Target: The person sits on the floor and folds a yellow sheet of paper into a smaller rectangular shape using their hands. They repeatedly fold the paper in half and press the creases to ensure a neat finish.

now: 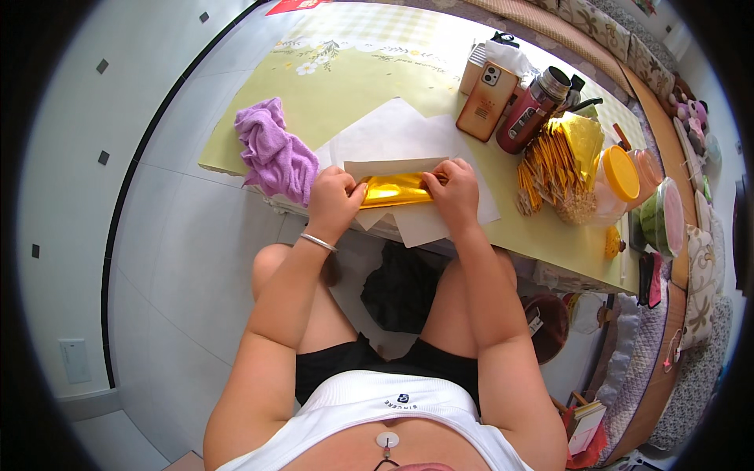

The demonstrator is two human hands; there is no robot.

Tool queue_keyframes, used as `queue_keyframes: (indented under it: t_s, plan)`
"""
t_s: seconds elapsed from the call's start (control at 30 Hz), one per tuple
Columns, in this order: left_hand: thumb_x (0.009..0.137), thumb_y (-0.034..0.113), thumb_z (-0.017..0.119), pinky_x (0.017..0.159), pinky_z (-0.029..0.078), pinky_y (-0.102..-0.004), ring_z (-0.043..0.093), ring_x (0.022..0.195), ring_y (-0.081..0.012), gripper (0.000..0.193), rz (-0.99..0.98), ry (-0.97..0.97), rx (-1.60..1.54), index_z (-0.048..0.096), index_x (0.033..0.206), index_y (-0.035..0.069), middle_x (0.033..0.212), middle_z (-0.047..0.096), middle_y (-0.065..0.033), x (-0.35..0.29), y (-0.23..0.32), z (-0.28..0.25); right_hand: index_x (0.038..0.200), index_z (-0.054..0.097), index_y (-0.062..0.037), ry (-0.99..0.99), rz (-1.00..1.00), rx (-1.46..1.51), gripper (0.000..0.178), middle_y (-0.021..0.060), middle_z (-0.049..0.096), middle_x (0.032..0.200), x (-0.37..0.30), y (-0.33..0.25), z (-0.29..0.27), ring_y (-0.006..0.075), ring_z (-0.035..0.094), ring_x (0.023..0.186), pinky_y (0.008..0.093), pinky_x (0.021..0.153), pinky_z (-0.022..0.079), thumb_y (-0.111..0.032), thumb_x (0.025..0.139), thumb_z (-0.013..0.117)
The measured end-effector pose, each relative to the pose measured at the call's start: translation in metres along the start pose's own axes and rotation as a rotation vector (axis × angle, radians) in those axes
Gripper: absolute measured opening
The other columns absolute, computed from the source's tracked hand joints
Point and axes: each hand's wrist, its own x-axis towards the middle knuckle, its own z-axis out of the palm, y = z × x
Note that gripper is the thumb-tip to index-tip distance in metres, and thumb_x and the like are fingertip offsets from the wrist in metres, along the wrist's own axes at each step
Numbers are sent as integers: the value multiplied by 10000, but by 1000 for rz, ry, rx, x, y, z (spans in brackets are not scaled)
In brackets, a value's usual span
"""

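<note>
A sheet of shiny gold foil paper (395, 190), folded into a long strip, stretches between my two hands over the table's near edge. My left hand (334, 200) pinches its left end, a silver bangle on the wrist. At the right end, the fingers of my right hand (453, 192) are closed on the strip. Beneath it, white paper sheets (397, 129) lie overlapping on the table, some corners hanging past the edge. Behind the foil runs a grey-brown strip (377, 167), perhaps the paper's backing; I cannot tell whether it is joined.
A purple cloth (275, 149) lies crumpled at the left. To the right stand a phone (485, 102), a dark red thermos (534, 110), a bundle of folded gold paper pieces (559, 165), a yellow-lidded jar (620, 174) and a cut watermelon (661, 217). Below is a dark bin (547, 326).
</note>
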Motion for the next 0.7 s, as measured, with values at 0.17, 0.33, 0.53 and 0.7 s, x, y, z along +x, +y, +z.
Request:
queue_keyframes:
  t_s: [0.17,0.33,0.53,0.7]
  plan:
    - [737,75,756,740,481,-425,580,789,-325,161,70,91,155,621,692,1,765,574,-137,-3,-2,11,768,674,-45,53,-37,-95,199,101,628,866,0,-1,6,318,589,902,426,783,499,-183,740,815]
    - [738,106,759,930,476,-461,592,1062,-369,275,258,281,373,647,958,-16,1026,644,-180,0,21,4,775,686,-51,62,-31,-144,184,98,624,885,0,-4,9,319,586,920,432,795,500,-179,742,813]
    - [840,475,722,1150,319,-517,415,1390,-389,803,430,-245,284,487,1395,-57,1468,471,-240,-31,32,28,796,700,-56,72,-37,-164,165,100,628,894,0,-6,9,318,589,937,430,807,505,-172,749,807]
    - [822,631,658,1179,246,-552,356,1438,-369,971,403,-255,406,418,1457,-64,1523,409,-231,-33,34,35,809,706,-52,75,-28,-196,167,96,633,908,1,-3,12,313,593,953,430,812,507,-175,754,804]
